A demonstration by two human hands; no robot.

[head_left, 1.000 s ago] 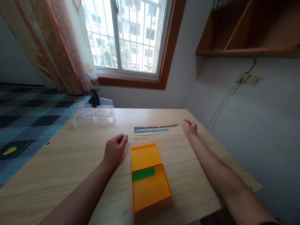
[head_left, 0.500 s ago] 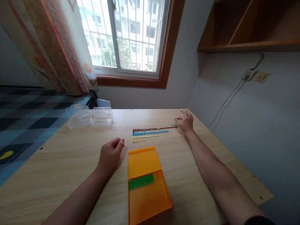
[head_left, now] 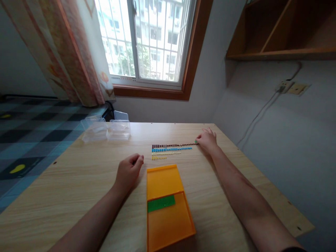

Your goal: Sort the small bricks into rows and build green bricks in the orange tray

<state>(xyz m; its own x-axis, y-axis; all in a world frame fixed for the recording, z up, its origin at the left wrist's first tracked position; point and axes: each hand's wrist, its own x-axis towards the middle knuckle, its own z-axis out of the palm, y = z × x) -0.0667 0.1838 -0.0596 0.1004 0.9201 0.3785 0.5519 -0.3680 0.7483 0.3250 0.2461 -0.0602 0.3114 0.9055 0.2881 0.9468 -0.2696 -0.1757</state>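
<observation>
My left hand (head_left: 130,170) rests curled on the table, left of the small rows, with nothing visible in it. At the right end of the brown row (head_left: 168,145), my right hand (head_left: 207,140) pinches a tiny green piece (head_left: 196,141) between thumb and finger. Below the brown pieces lie a blue row (head_left: 170,149), a pale row (head_left: 165,153) and a short yellow row (head_left: 159,158). An orange tray (head_left: 170,227) sits between my forearms, with a green strip (head_left: 161,203) in it.
Clear plastic boxes (head_left: 119,131) stand at the table's back left. Behind the table (head_left: 65,182) are a window and a curtain (head_left: 76,52). A wooden shelf (head_left: 283,54) and a socket with a cable (head_left: 285,86) are on the right wall.
My right hand has come down onto the green pieces and its thumb and finger have closed. The whole view has shifted slightly, and my left hand stays curled.
</observation>
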